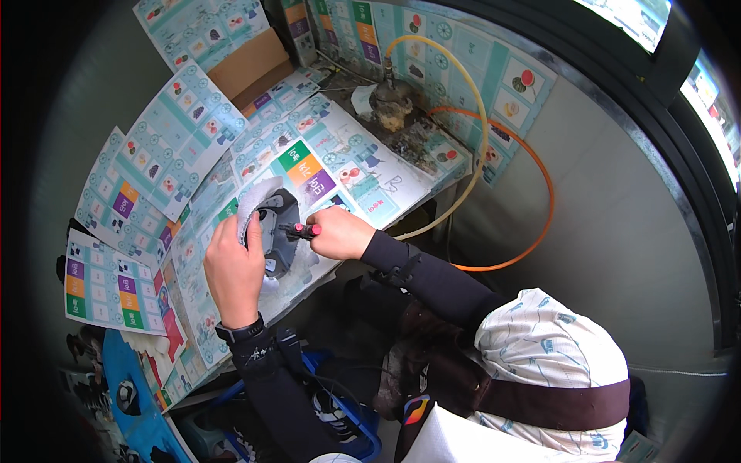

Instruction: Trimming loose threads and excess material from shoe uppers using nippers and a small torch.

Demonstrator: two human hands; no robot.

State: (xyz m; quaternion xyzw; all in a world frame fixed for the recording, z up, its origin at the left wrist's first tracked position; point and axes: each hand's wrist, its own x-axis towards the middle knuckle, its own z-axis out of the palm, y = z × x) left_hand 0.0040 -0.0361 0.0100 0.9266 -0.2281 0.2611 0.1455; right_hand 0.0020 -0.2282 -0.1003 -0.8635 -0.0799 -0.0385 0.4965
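Holding a gray plastic shell left of frame center, the left grip pinches its rim. The right grip clasps a red-ended tool.

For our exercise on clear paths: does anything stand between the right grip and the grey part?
Only the red-ended tool in the right grip lies between it and the grey part; nothing else visible does.

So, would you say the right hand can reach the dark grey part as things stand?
Probably yes: the right hand holds a black tool at the dark grey part, and nothing visible blocks the way.
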